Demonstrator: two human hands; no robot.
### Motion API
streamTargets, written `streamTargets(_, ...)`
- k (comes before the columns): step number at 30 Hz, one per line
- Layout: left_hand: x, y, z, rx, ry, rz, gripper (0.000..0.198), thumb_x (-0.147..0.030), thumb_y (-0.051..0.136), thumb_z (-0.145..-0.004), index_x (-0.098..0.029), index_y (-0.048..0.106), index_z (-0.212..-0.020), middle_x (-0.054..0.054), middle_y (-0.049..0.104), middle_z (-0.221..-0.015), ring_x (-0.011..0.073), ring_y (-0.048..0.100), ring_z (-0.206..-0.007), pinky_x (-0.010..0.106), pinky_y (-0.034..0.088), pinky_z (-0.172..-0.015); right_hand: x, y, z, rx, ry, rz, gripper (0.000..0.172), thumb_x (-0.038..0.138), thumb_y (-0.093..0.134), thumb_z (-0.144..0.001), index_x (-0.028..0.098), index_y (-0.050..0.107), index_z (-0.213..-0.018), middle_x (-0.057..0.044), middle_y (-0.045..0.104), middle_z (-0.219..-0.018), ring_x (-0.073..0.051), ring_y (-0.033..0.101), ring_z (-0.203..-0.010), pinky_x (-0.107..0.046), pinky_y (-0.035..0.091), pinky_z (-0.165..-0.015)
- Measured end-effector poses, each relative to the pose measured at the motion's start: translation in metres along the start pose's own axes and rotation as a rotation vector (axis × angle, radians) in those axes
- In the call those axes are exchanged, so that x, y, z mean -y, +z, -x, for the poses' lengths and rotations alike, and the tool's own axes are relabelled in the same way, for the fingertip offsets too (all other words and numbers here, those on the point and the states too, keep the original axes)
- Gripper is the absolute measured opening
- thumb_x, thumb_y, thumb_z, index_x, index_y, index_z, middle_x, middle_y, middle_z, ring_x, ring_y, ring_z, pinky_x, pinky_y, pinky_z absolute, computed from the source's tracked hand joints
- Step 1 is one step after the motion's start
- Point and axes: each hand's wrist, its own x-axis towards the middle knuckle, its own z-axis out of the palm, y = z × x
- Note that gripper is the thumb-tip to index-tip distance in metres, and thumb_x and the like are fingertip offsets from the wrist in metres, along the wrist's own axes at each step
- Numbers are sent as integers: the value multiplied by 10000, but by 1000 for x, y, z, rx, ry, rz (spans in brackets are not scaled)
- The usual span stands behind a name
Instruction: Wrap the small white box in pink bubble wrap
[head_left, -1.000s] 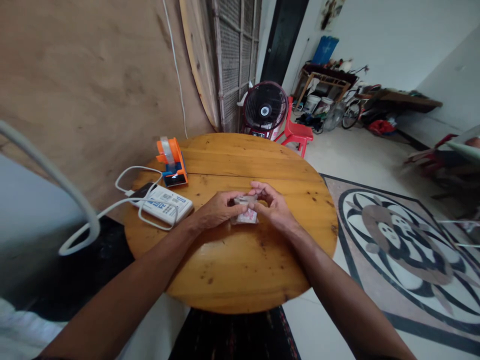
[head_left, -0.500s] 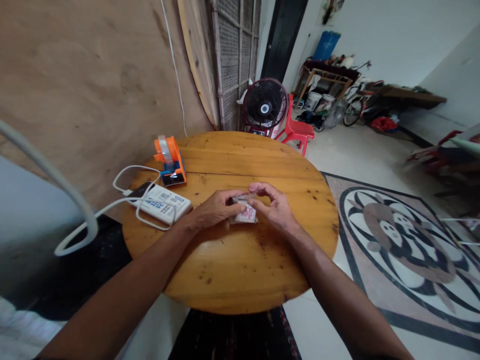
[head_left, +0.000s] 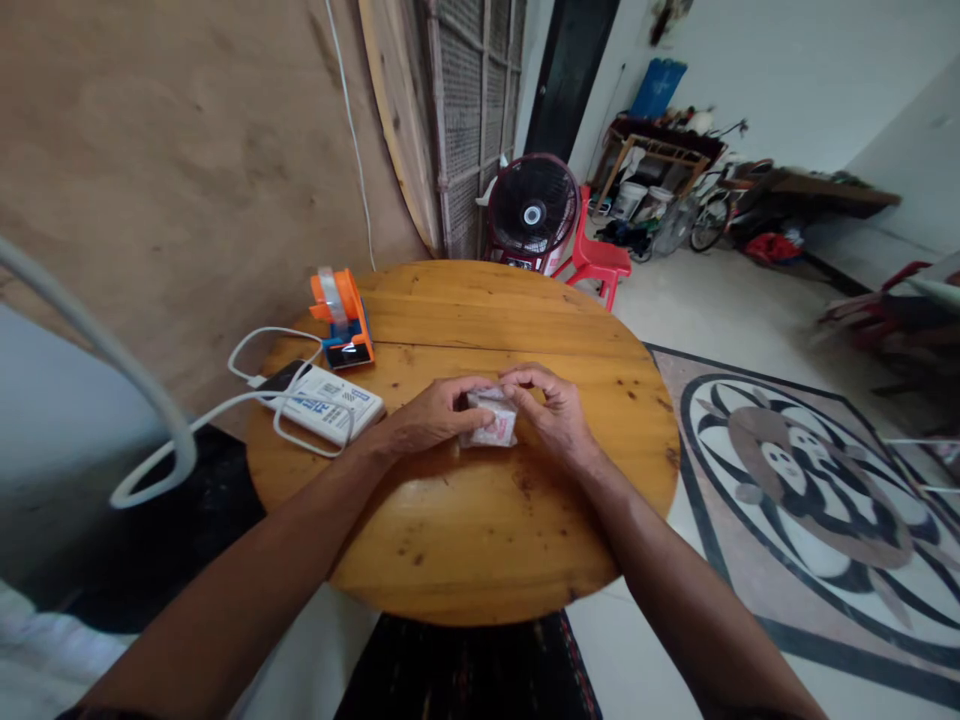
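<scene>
A small packet in clear plastic wrap (head_left: 496,432), whitish with reddish print, is between my hands over the middle of the round wooden table (head_left: 480,540). My left hand (head_left: 439,415) grips its left side, the thumb lying across the top face. At the far right corner, my right hand (head_left: 553,408) pinches the wrap between thumb and index finger. What lies inside the packet is too small to make out.
On the table's left lie a white power bank (head_left: 330,408) with a white cable and an orange-and-blue tape dispenser (head_left: 346,320). Behind the table stand a fan (head_left: 532,210) and a red chair (head_left: 600,258). A blurred white cable (head_left: 105,340) hangs close by at left.
The right thumb and index finger have closed on the far edge of the wrap and uncovered more of the packet's face. My left hand keeps its grip.
</scene>
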Motion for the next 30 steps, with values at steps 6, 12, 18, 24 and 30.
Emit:
streamTargets(6, 0, -1, 0, 15, 3, -1, 440, -373, 644, -802, -153, 615, -1181, 59, 676, -1061, 188, 624, -922, 301, 483, -824, 4, 3, 2, 9, -49, 46, 101, 289, 630, -886, 239, 717, -872, -34, 691, -923, -173, 648, -904, -343, 504, -859)
streamTargets(12, 0, -2, 1, 23, 32, 37, 369, -378, 631, -824, -153, 636, -1116, 54, 677, -1063, 174, 614, -932, 286, 475, -831, 11, 4, 4, 42, -87, 48, 109, 246, 631, -887, 247, 740, -885, -43, 695, -951, -178, 647, -932, -361, 504, -880)
streamTargets(18, 6, -5, 1, 0, 54, 6, 337, -388, 617, -843, -140, 677, -1063, 51, 691, -997, 155, 618, -881, 267, 469, -802, 10, 6, 9, 56, -91, 47, 122, 245, 646, -875, 274, 763, -896, -37, 685, -915, -179, 642, -926, -353, 523, -849)
streamTargets(24, 9, -6, 0, -12, 32, 15, 397, -400, 621, -842, -138, 674, -1135, 77, 695, -1115, 176, 631, -963, 282, 478, -842, 14, 4, 12, 71, -126, 85, 162, 209, 637, -881, 286, 772, -924, -32, 700, -897, -167, 644, -905, -343, 527, -852)
streamTargets(30, 5, -13, 2, 36, -38, 35, 464, -377, 650, -812, -139, 641, -1210, 83, 690, -1165, 195, 634, -1026, 307, 458, -920, 18, 2, 14, 130, -182, 184, 178, 218, 596, -909, 253, 760, -971, -60, 688, -971, -160, 667, -906, -320, 549, -815)
